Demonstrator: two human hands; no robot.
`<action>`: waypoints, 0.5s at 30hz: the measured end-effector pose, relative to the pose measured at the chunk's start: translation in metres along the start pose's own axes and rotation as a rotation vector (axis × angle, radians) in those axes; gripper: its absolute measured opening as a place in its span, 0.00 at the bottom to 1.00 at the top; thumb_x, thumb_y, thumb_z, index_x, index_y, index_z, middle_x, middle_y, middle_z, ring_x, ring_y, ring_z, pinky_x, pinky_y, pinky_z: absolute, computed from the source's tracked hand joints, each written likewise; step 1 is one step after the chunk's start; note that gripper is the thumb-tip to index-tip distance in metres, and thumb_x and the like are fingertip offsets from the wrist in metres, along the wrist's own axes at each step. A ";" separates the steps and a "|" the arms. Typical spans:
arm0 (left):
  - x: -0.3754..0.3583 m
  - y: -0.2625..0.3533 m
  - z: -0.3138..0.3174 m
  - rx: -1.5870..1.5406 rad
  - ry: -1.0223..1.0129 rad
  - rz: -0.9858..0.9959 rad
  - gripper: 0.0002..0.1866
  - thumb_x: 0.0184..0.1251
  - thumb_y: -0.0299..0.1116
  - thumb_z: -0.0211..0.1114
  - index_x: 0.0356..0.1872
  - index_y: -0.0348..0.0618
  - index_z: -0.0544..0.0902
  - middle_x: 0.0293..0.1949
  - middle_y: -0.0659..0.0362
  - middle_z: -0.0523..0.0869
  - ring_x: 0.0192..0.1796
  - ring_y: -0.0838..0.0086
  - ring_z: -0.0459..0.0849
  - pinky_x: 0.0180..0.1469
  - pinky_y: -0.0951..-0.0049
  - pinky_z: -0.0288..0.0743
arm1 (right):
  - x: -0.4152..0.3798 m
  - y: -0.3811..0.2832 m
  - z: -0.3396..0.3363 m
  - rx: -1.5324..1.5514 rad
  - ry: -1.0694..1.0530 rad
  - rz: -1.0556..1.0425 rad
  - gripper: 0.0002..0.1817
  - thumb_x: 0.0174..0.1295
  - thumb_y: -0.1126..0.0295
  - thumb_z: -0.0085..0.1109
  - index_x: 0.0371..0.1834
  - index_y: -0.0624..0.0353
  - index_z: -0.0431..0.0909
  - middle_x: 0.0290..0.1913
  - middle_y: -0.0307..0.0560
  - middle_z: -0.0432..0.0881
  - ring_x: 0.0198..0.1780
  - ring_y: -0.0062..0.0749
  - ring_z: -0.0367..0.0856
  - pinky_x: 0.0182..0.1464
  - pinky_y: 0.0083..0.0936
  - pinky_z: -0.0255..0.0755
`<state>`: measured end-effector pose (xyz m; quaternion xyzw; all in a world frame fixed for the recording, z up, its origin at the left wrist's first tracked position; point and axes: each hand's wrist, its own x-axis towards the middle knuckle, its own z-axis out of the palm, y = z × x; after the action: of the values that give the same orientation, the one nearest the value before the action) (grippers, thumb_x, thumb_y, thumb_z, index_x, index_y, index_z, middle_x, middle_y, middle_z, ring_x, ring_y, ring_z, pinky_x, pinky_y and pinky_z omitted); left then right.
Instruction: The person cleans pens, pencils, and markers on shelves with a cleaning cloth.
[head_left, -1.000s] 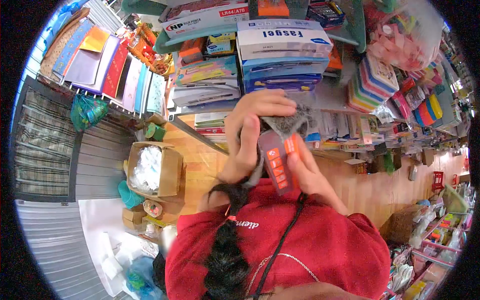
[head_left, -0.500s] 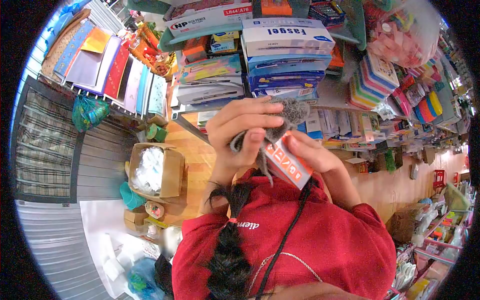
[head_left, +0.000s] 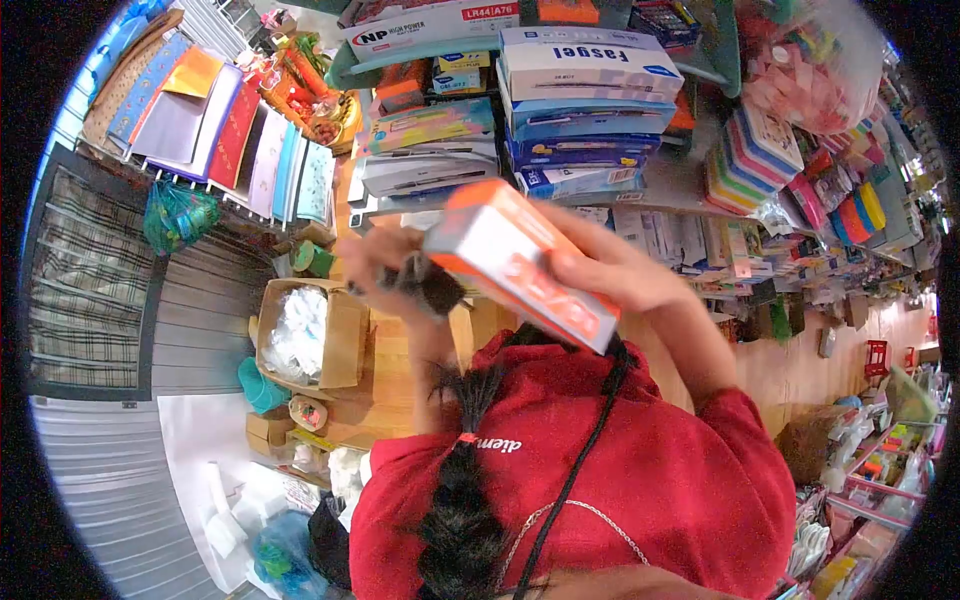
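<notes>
An orange and white box (head_left: 520, 262) is tilted in front of my chest, and my right hand (head_left: 625, 265) is closed round its right side. To its left, my left hand (head_left: 390, 270) grips a crumpled dark grey cloth (head_left: 432, 286), partly smeared by motion. The cloth hangs just below the box's left end; whether they touch I cannot tell. Behind the box, a white Fasgel box (head_left: 590, 68) tops a stack of blue and white pen boxes (head_left: 580, 150) on the shelf.
Left of the pen stack are more boxes (head_left: 430, 165). An open cardboard box (head_left: 345, 340) with white plastic stands on the floor at left. Folders (head_left: 215, 120) hang at upper left. Colourful stacked packs (head_left: 750, 165) and a bag of pink items (head_left: 810, 70) are at upper right.
My left hand has moved left and down with the grey cloth, away from the box. The box has come up and left in my right hand, showing more of its orange and white sides.
</notes>
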<state>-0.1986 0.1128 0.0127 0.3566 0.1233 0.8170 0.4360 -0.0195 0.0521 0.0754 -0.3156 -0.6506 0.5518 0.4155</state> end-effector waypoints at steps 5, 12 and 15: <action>0.013 0.033 -0.026 -0.069 0.160 0.082 0.24 0.67 0.47 0.38 0.10 0.52 0.58 0.11 0.65 0.59 0.15 0.79 0.58 0.21 0.76 0.58 | 0.067 -0.030 0.007 -0.887 0.142 -0.456 0.38 0.46 0.58 0.64 0.59 0.62 0.59 0.40 0.57 0.76 0.44 0.44 0.76 0.46 0.32 0.68; 0.002 0.057 -0.027 -0.056 0.099 0.283 0.24 0.68 0.44 0.36 0.10 0.50 0.58 0.11 0.66 0.57 0.16 0.81 0.56 0.20 0.81 0.56 | 0.166 -0.028 0.004 -1.311 -0.015 -0.268 0.30 0.44 0.54 0.64 0.43 0.65 0.68 0.40 0.58 0.76 0.43 0.48 0.75 0.42 0.38 0.68; 0.001 0.062 -0.029 0.040 0.158 0.322 0.23 0.68 0.43 0.38 0.11 0.51 0.58 0.11 0.67 0.57 0.16 0.81 0.56 0.20 0.82 0.54 | 0.187 -0.012 0.005 -1.426 -0.068 -0.142 0.29 0.44 0.55 0.65 0.43 0.65 0.68 0.41 0.57 0.75 0.45 0.49 0.75 0.43 0.40 0.69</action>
<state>-0.2576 0.0801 0.0248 0.3151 0.1150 0.8990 0.2815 -0.1082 0.2098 0.1233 -0.4497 -0.8843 -0.0265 0.1228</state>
